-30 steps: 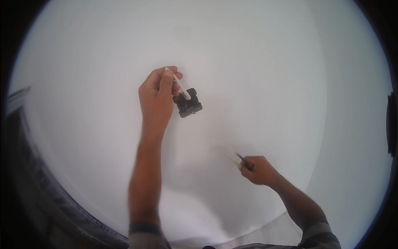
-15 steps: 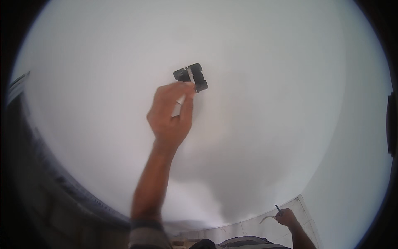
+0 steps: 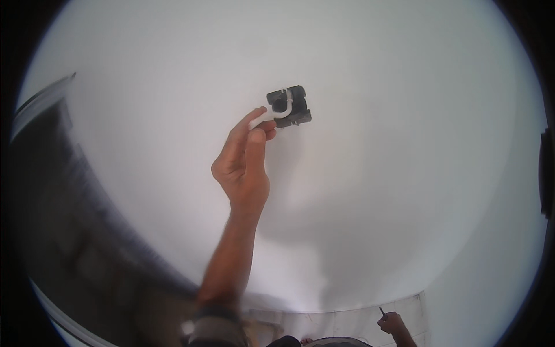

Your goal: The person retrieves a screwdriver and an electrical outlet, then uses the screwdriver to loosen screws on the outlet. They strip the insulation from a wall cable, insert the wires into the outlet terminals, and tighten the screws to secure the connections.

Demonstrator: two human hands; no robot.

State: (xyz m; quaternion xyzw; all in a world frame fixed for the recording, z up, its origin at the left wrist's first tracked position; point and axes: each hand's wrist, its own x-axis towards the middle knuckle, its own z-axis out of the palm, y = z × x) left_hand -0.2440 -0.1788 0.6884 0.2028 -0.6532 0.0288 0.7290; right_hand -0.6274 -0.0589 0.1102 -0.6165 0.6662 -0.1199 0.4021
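A black square electrical box (image 3: 300,107) is set in the white wall (image 3: 381,144), and a white cable (image 3: 284,113) curves out of it toward the lower left. My left hand (image 3: 245,165) is closed on the cable's free end, with the thumb in front and the fingers behind, just left of the box. My right hand (image 3: 392,322) is low at the right, well away from the box. It is closed round a thin dark tool (image 3: 381,312), of which only a short tip shows; its kind cannot be made out.
Pale floor tiles (image 3: 347,320) lie at the foot of the wall. A dark, blurred opening (image 3: 69,214) borders the wall on the left. At the far right rim stands a dark object (image 3: 545,173), cut off by the view.
My left hand has moved off the front of the box to its lower left, and the cable now bends sideways. The pale curved strip at my right hand is no longer visible. The view has shifted.
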